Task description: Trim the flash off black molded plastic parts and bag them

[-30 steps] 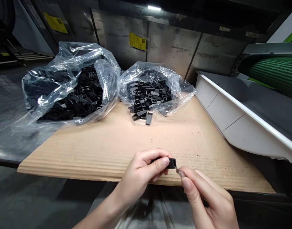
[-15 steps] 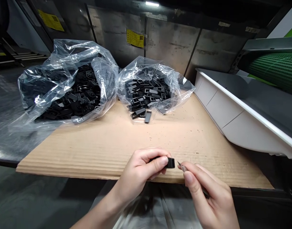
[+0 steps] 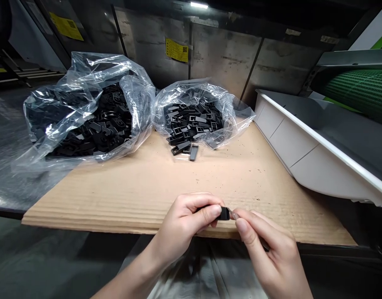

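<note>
With left hand (image 3: pixel 186 218) clamped on black part (image 3: pixel 224 214) and right hand (image 3: pixel 268 251) pinching pointed tool (image 3: pixel 231 213), closed the earlier gap, apparently resuming work at the part's end.

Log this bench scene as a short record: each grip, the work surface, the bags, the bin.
Left grip: pinching a small black part
Right grip: holding a slim metal tool, its tip at the part's right end; contact unclear
Surface: cardboard sheet beneath the work
Left bag: clear plastic, many black parts
Right bag: clear plastic, black parts, some at its mouth
Bin: whitish, right side
</note>
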Action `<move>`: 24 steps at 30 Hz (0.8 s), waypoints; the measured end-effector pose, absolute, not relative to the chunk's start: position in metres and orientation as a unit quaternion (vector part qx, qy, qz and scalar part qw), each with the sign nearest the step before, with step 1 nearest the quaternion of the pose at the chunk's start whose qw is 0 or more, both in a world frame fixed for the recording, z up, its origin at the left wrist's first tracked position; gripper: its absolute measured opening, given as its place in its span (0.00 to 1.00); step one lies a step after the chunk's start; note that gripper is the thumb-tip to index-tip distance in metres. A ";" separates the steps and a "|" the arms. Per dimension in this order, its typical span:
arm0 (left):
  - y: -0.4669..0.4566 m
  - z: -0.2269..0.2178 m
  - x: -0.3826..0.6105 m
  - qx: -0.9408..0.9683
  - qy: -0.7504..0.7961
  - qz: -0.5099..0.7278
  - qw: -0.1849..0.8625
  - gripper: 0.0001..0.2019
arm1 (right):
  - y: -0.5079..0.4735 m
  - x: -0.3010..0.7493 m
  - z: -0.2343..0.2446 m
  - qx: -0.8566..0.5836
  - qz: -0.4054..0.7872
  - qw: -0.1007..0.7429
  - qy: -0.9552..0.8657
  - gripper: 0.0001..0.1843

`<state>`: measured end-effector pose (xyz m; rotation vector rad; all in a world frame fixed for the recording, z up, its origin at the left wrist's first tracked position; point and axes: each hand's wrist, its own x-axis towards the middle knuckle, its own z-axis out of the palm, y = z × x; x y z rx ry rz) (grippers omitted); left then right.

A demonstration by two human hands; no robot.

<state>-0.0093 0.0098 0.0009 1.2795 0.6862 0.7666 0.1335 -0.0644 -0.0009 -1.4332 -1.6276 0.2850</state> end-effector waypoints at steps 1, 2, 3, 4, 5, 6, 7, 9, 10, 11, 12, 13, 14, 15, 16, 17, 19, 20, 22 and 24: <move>0.009 0.001 -0.009 0.586 0.306 0.353 0.662 0.08 | -0.065 0.135 -0.001 -0.582 0.105 0.451 -0.668 0.08; 0.008 0.002 -0.009 0.605 0.310 0.364 0.637 0.07 | -0.066 0.135 -0.001 -0.581 0.089 0.445 -0.676 0.07; 0.007 0.002 -0.008 0.625 0.313 0.376 0.609 0.07 | -0.066 0.136 -0.001 -0.582 0.072 0.439 -0.681 0.07; 0.006 0.002 -0.008 0.644 0.317 0.386 0.580 0.08 | -0.067 0.136 -0.001 -0.582 0.058 0.436 -0.684 0.08; 0.004 0.003 -0.007 0.660 0.321 0.395 0.553 0.08 | -0.068 0.135 -0.001 -0.584 0.050 0.434 -0.684 0.08; 0.003 0.003 -0.007 0.672 0.324 0.403 0.531 0.09 | -0.069 0.135 -0.001 -0.586 0.046 0.435 -0.682 0.08; 0.002 0.002 -0.006 0.681 0.325 0.409 0.513 0.09 | -0.069 0.134 -0.001 -0.588 0.048 0.434 -0.681 0.09; 0.001 0.001 -0.005 0.692 0.326 0.421 0.488 0.10 | -0.069 0.131 -0.002 -0.593 0.056 0.435 -0.675 0.09; 0.001 0.001 -0.005 0.694 0.325 0.426 0.480 0.09 | -0.068 0.129 -0.002 -0.595 0.060 0.436 -0.673 0.09; 0.001 0.000 -0.005 0.696 0.323 0.429 0.476 0.09 | -0.068 0.128 -0.002 -0.596 0.064 0.438 -0.670 0.09; 0.001 -0.001 -0.005 0.697 0.320 0.432 0.473 0.09 | -0.068 0.127 -0.003 -0.596 0.068 0.441 -0.667 0.09; 0.002 -0.001 -0.006 0.699 0.318 0.433 0.473 0.09 | -0.068 0.126 -0.004 -0.596 0.069 0.445 -0.664 0.09; 0.002 -0.002 -0.006 0.699 0.317 0.432 0.473 0.09 | -0.067 0.125 -0.005 -0.596 0.066 0.450 -0.662 0.09; 0.002 -0.002 -0.006 0.699 0.318 0.428 0.475 0.09 | -0.067 0.125 -0.006 -0.596 0.061 0.453 -0.661 0.09; 0.002 -0.002 -0.007 0.698 0.319 0.425 0.479 0.09 | -0.067 0.125 -0.007 -0.596 0.054 0.455 -0.660 0.09; 0.003 -0.002 -0.007 0.695 0.319 0.421 0.488 0.09 | -0.066 0.126 -0.008 -0.597 0.044 0.452 -0.661 0.09; 0.003 -0.001 -0.008 0.686 0.315 0.410 0.512 0.08 | -0.065 0.129 -0.009 -0.606 0.024 0.438 -0.663 0.09; 0.002 -0.001 -0.008 0.681 0.311 0.405 0.525 0.08 | -0.064 0.131 -0.009 -0.612 0.017 0.430 -0.663 0.09; 0.002 0.000 -0.009 0.675 0.309 0.398 0.540 0.08 | -0.063 0.134 -0.009 -0.622 0.012 0.423 -0.659 0.09; 0.002 0.001 -0.009 0.672 0.311 0.400 0.540 0.08 | -0.064 0.136 -0.008 -0.620 0.025 0.437 -0.651 0.09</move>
